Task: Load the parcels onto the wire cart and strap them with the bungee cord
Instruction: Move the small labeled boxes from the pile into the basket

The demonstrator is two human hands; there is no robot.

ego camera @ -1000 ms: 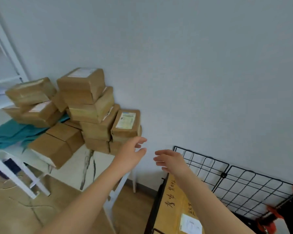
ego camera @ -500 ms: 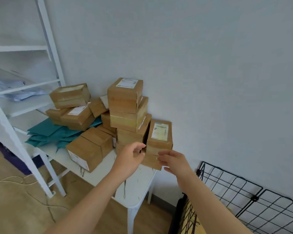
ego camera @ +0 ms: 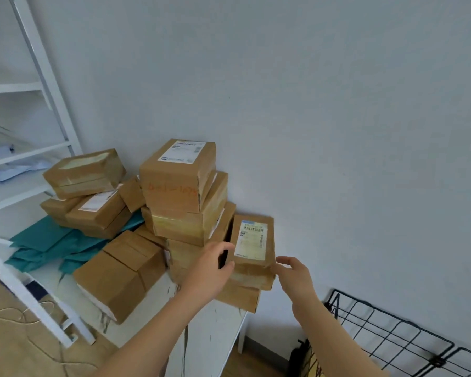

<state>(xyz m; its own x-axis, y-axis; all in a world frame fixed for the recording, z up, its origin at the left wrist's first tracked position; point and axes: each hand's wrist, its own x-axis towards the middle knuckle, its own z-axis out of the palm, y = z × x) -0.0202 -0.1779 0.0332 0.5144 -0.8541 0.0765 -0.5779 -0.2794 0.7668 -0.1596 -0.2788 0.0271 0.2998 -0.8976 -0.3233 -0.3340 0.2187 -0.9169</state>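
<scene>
A small brown parcel [ego camera: 252, 242] with a white barcode label lies on top of a short stack at the right end of the parcel pile [ego camera: 178, 186]. My left hand [ego camera: 211, 269] clasps its left side, thumb over the edge. My right hand [ego camera: 294, 276] holds its lower right corner between thumb and fingers. The parcel still rests on the box beneath it. The black wire cart [ego camera: 392, 336] stands at the lower right, with a yellowish box [ego camera: 314, 368] partly visible inside. No bungee cord is in view.
The parcels sit on a white table [ego camera: 215, 330] against the wall, beside several teal mailers [ego camera: 52, 240]. A white shelf frame [ego camera: 46, 85] stands at the left. A thin cable [ego camera: 33, 346] lies on the wooden floor.
My view has moved closer to the pile. Both hands have reached forward from in front of the small labelled parcel and closed on its two sides.
</scene>
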